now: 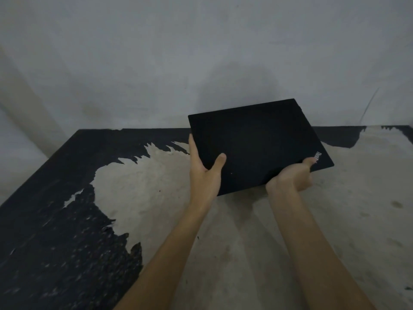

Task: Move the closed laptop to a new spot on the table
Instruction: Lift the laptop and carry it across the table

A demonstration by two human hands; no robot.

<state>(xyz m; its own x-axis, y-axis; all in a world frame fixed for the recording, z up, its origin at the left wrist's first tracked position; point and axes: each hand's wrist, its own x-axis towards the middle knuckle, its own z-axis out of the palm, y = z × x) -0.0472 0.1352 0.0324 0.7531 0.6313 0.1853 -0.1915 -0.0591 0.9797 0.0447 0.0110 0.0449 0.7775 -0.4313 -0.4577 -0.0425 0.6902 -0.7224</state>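
My left hand [204,170] grips the left edge of the flat black closed laptop [257,142], thumb laid over the lid and fingers running up along the side, while my right hand [292,177] cups the near right corner from below, thumb pressing on top just beside the small logo. Both forearms reach forward from the bottom of the view, roughly parallel, wrists bent upward. The laptop is held in the air above the surface [245,231], tilted so its lid faces me, its long axis running from upper left to lower right, with the far edge raised against the pale grey wall [201,52]. Below it the worn surface is bare pale material across the middle and right, with open room all around my arms; a peeling black coating [55,220] covers the left side and the far strip. The surface's far edge meets the wall just behind the laptop, and its left edge slants away toward the corner.
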